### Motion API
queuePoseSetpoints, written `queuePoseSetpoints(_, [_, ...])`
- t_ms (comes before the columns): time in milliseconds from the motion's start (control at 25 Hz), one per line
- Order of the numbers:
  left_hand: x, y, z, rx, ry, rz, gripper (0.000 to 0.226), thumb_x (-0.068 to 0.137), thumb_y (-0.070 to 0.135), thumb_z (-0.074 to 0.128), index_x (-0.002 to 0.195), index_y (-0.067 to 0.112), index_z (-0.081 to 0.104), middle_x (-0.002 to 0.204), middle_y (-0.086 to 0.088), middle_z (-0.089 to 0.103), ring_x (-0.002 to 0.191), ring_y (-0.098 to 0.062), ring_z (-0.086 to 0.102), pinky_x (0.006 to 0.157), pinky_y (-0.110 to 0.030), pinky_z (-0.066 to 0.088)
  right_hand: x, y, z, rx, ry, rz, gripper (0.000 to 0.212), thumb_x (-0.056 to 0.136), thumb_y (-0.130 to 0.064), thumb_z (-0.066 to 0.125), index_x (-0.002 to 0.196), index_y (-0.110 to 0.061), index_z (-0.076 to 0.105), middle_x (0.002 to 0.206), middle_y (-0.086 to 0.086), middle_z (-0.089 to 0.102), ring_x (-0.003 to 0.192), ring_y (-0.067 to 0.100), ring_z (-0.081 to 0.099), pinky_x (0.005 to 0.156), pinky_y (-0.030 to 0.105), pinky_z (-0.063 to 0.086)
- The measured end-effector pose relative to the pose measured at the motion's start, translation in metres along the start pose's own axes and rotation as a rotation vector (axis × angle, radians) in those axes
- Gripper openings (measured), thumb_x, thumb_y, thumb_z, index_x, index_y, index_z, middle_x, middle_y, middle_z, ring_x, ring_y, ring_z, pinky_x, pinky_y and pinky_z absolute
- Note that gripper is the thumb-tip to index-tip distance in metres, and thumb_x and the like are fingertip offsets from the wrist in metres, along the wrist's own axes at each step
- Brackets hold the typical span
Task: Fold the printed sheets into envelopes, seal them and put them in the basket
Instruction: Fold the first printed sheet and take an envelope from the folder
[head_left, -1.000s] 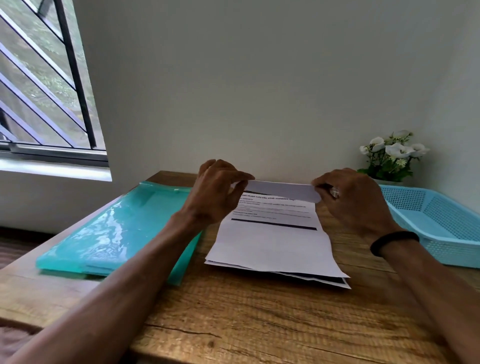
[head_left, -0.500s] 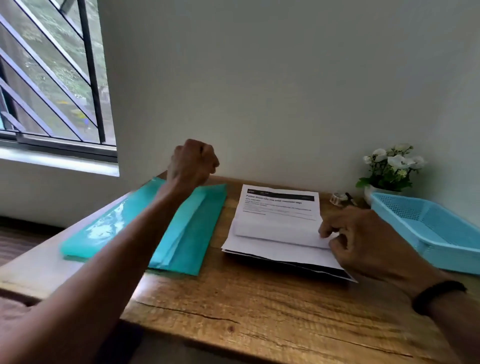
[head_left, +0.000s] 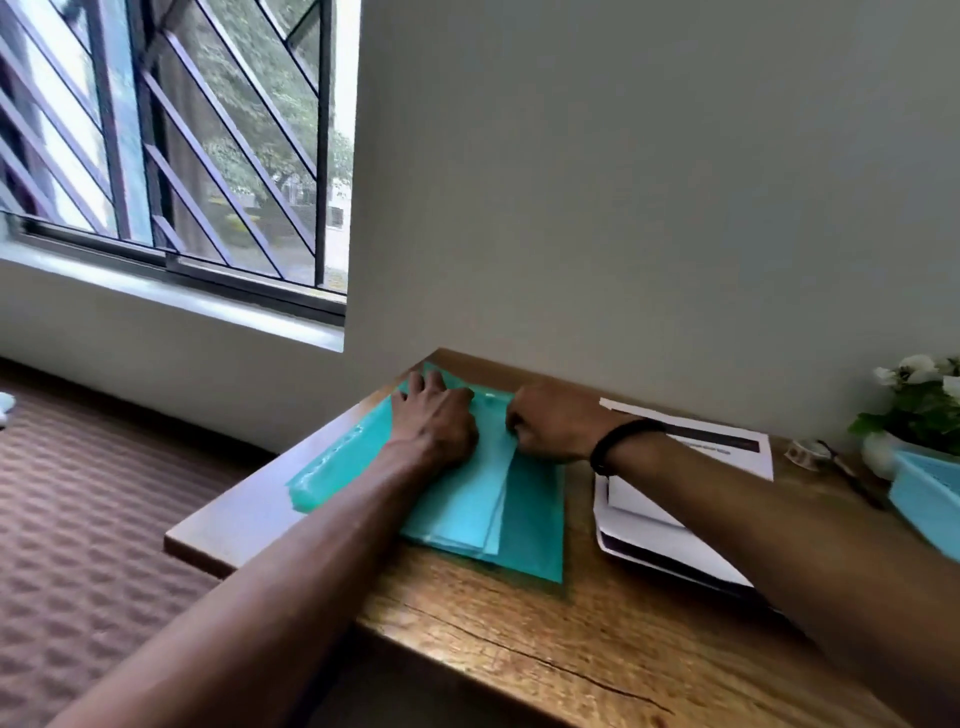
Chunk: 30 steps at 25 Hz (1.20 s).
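Teal envelopes (head_left: 467, 499) at the table's (head_left: 519, 639) left now have both hands on them: the left hand (head_left: 436, 421), raised in a fist half a second ago, lies flat with fingers spread, and the right hand (head_left: 550, 426) has left the printed sheets (head_left: 670, 535) to pinch the stack's edge. Its fingertips are hidden, and the blue basket (head_left: 924, 493) is cut off at the right.

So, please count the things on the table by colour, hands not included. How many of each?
Teal: 1, the folder of envelopes
White: 3, the printed sheets, flowers, tape roll
Light blue: 1, the basket
Dark: 1, a thin tool, too blurred to name
Total: 6
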<state>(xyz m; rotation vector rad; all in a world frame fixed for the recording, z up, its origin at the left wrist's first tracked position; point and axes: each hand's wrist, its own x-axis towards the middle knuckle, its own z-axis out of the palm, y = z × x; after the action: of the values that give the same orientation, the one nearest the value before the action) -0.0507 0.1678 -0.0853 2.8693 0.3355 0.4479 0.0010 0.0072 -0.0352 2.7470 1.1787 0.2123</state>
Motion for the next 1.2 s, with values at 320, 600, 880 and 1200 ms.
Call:
queuePoseSetpoints(320, [0.005,-0.005,0.000,-0.067,-0.141,0.011,0.073,0.098,0.036,0.039,0.164,0.043,0.009,0.171,-0.007,0.019,0.156,-0.041,0.008,0.124,-0.060,0.006,0.040,0.014,0.021,0.105,-0.061,0.144,0.057,0.094,-0.013,0.052,0.150,-0.021,0.048,0.133,0.010,0.067,0.106,0.032,0.066,0.081,0.031,0.048])
queuePoseSetpoints(600, [0.002,-0.006,-0.003,-0.198,-0.151,-0.044,0.081,0.100,0.037,0.041,0.165,0.032,-0.007,0.175,-0.010,0.000,0.160,-0.038,-0.008,0.125,-0.062,-0.007,0.068,0.021,0.006,0.262,0.045,0.279,0.057,0.089,-0.010,0.065,0.144,-0.018,0.052,0.134,0.014,0.065,0.113,0.033,0.064,0.088,0.035,0.056])
queuePoseSetpoints(880, [0.006,0.002,-0.001,-0.220,0.034,-0.241,0.073,0.098,0.044,0.038,0.163,0.029,0.008,0.161,-0.029,0.024,0.149,-0.049,0.019,0.121,-0.062,0.016,0.094,0.039,-0.022,0.629,-0.267,0.353,0.023,0.091,-0.005,0.076,0.115,-0.006,0.078,0.099,0.012,0.075,0.087,0.023,0.070,0.071,0.032,0.061])
queuePoseSetpoints(1200, [0.005,0.006,-0.010,-0.282,0.193,-0.273,0.057,0.103,0.041,0.030,0.157,0.029,0.020,0.139,-0.025,0.050,0.128,-0.040,0.043,0.108,-0.057,0.031,0.112,0.054,-0.032,0.864,-0.338,0.499,0.035,0.098,-0.003,0.067,0.133,-0.004,0.064,0.148,0.019,0.052,0.124,0.030,0.050,0.100,0.041,0.050])
